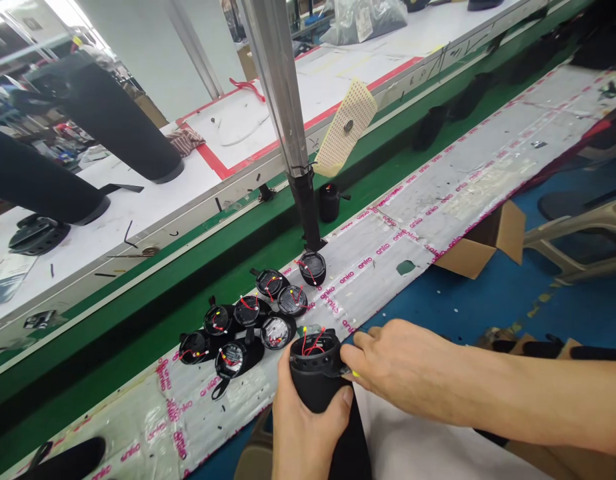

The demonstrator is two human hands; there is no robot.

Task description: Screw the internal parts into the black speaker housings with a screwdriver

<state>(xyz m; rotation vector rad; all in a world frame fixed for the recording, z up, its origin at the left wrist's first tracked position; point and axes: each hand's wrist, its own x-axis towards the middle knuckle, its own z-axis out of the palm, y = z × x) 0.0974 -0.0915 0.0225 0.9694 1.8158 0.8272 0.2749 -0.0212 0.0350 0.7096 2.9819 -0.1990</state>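
Above the bench's near edge: one black cylinder, open-topped, red wires inside. My left hand: curled around its lower body, gripping. My right hand: fingers bent at its rim; exact hold, cannot tell. Beyond: similar wired black units, clustered on the bench.

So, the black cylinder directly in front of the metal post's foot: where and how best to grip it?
Probably around the upright cylinder's side wall, below the rim, from the picture's right: that side looks open, while a neighboring cylinder sits close at lower left and the post rises behind. Red wires cross its top, so avoid gripping there.
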